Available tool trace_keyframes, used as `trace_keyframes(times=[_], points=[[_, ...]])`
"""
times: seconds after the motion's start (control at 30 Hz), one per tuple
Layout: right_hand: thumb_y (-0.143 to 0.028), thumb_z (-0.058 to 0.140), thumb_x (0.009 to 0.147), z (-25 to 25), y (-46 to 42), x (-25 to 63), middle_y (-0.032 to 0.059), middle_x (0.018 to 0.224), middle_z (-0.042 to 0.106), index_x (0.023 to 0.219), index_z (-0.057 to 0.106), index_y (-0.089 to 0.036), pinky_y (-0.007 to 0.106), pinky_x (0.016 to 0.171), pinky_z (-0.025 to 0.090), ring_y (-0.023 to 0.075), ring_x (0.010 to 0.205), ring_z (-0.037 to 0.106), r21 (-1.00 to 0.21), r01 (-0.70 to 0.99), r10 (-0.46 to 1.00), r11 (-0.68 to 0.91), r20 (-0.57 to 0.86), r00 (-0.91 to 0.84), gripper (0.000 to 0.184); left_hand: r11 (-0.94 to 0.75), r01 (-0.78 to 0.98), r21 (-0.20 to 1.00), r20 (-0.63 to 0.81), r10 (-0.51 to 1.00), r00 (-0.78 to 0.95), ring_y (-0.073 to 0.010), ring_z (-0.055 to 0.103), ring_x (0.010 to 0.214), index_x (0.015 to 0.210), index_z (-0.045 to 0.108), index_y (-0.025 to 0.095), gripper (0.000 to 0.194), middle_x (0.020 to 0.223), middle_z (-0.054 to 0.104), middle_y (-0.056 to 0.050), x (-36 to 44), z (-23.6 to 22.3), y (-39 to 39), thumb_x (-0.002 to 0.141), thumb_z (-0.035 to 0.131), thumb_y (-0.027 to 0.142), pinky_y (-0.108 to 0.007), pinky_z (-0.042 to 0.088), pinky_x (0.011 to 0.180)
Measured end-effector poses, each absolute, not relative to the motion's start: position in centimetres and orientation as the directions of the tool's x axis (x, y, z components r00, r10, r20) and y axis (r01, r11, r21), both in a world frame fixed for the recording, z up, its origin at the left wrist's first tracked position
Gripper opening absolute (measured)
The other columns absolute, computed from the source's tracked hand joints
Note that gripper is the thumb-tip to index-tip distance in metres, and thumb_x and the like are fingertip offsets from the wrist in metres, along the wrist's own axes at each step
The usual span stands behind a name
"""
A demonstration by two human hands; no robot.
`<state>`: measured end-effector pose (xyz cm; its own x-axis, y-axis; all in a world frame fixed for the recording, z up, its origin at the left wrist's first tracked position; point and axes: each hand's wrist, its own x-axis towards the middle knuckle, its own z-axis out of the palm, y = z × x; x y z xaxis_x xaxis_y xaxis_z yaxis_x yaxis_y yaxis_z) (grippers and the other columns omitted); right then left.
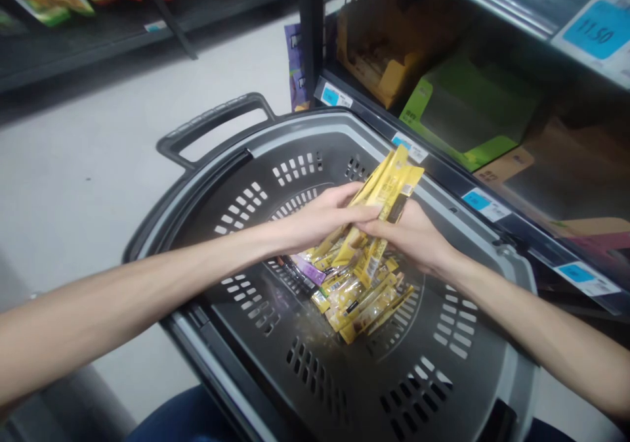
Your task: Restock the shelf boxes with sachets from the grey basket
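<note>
Several long yellow snack packets are bunched between my two hands, above the inside of a dark grey shopping basket. My left hand is closed on the bunch from the left, thumb across the front. From the right, my right hand grips the same packets, its thumb close to the left one. Underneath, a pile of yellow snack packets lies on the basket floor, with a purple packet at its left side. My hands partly hide the held packets.
A shelf edge with price tags runs along the basket's right side. Behind it stand a green display box and a yellow one. The basket handle sticks out at the far left. Another shelf with bagged goods is across the aisle.
</note>
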<state>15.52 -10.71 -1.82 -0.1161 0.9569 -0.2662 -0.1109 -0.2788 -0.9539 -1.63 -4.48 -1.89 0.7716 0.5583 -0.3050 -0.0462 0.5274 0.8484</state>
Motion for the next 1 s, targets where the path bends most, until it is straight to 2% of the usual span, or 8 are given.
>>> trace_keyframes(times=[0.13, 0.23, 0.4, 0.47, 0.63, 0.8, 0.9, 1.0], points=[[-0.030, 0.095, 0.065, -2.0, -10.5, 15.8, 0.0005, 0.085, 0.073, 0.096, 0.071, -0.021, 0.030, 0.067, 0.059, 0.0166, 0.075, 0.068, -0.957, -0.090, 0.960, -0.277, -0.272, -0.068, 0.041, 0.565, -0.094, 0.820, -0.343, 0.615, 0.710, -0.0155, 0.067, 0.070, 0.108, 0.063, 0.015, 0.027, 0.089, 0.072, -0.006, -1.4, -1.7, -4.1, 0.082, 0.067, 0.019, -0.028, 0.056, 0.062], [-0.035, 0.089, 0.074, -2.0, -10.2, 16.1, -0.0011, 0.078, 0.069, 0.089, 0.064, -0.020, 0.022, 0.048, 0.045, 0.0098, 0.058, 0.055, -0.956, -0.077, 0.959, -0.284, -0.284, -0.008, 0.033, 0.583, -0.161, 0.797, -0.378, 0.688, 0.619, -0.0133, 0.062, 0.060, 0.098, 0.058, 0.015, 0.019, 0.074, 0.066, -0.003, -1.4, -1.7, -3.6, 0.079, 0.062, 0.017, -0.024, 0.051, 0.053], [-0.038, 0.081, 0.084, -1.2, -9.5, 16.6, -0.0022, 0.070, 0.064, 0.091, 0.059, -0.020, 0.016, 0.039, 0.034, 0.0069, 0.053, 0.048, -0.919, -0.170, 0.933, -0.356, -0.360, -0.008, 0.029, 0.587, -0.151, 0.796, -0.398, 0.694, 0.600, -0.0141, 0.062, 0.057, 0.102, 0.052, 0.017, 0.024, 0.067, 0.064, -0.003, -1.7, -1.9, -3.1, 0.079, 0.058, 0.021, -0.022, 0.049, 0.050], [-0.032, 0.085, 0.079, -0.6, -9.4, 16.8, -0.0034, 0.069, 0.062, 0.090, 0.060, -0.019, 0.014, 0.041, 0.039, 0.0061, 0.054, 0.051, -0.890, -0.239, 0.921, -0.388, -0.386, -0.057, 0.030, 0.564, -0.127, 0.816, -0.366, 0.675, 0.641, -0.0133, 0.059, 0.052, 0.105, 0.052, 0.017, 0.026, 0.063, 0.063, -0.002, -1.7, -2.0, -3.1, 0.080, 0.057, 0.023, -0.020, 0.045, 0.046], [-0.016, 0.091, 0.065, 0.0, -9.5, 16.9, 0.0016, 0.096, 0.075, 0.102, 0.066, -0.019, 0.019, 0.064, 0.062, 0.0117, 0.075, 0.071, -0.855, -0.305, 0.904, -0.419, -0.364, -0.223, 0.045, 0.530, -0.202, 0.824, -0.273, 0.683, 0.678, -0.0091, 0.056, 0.050, 0.101, 0.055, 0.015, 0.023, 0.069, 0.063, -0.001, -1.5, -2.4, -3.2, 0.079, 0.061, 0.019, -0.019, 0.046, 0.046], [-0.023, 0.089, 0.076, -0.8, -9.6, 16.6, 0.0030, 0.082, 0.075, 0.095, 0.070, -0.014, 0.011, 0.062, 0.062, 0.0088, 0.070, 0.072, -0.849, -0.301, 0.900, -0.435, -0.409, -0.147, 0.029, 0.462, -0.131, 0.877, -0.254, 0.679, 0.689, -0.0096, 0.061, 0.061, 0.113, 0.058, 0.015, 0.034, 0.082, 0.067, -0.003, -1.6, -2.5, -3.5, 0.091, 0.067, 0.039, -0.020, 0.052, 0.054], [-0.026, 0.088, 0.078, -1.1, -9.7, 16.3, 0.0039, 0.080, 0.075, 0.099, 0.071, -0.013, 0.011, 0.063, 0.062, 0.0094, 0.068, 0.073, -0.793, -0.361, 0.871, -0.490, -0.464, -0.164, 0.029, 0.385, -0.134, 0.913, -0.177, 0.671, 0.720, -0.0123, 0.067, 0.080, 0.123, 0.058, 0.015, 0.049, 0.103, 0.070, -0.008, -1.6, -2.8, -3.8, 0.090, 0.071, 0.049, -0.022, 0.058, 0.070], [-0.029, 0.087, 0.080, -1.1, -9.9, 15.9, 0.0039, 0.080, 0.075, 0.100, 0.071, -0.013, 0.011, 0.061, 0.062, 0.0100, 0.067, 0.074, -0.769, -0.382, 0.858, -0.512, -0.479, -0.185, 0.030, 0.319, -0.125, 0.940, -0.125, 0.660, 0.741, -0.0119, 0.066, 0.086, 0.124, 0.058, 0.015, 0.053, 0.109, 0.069, -0.009, -1.6, -3.1, -3.9, 0.088, 0.072, 0.051, -0.021, 0.057, 0.074]])
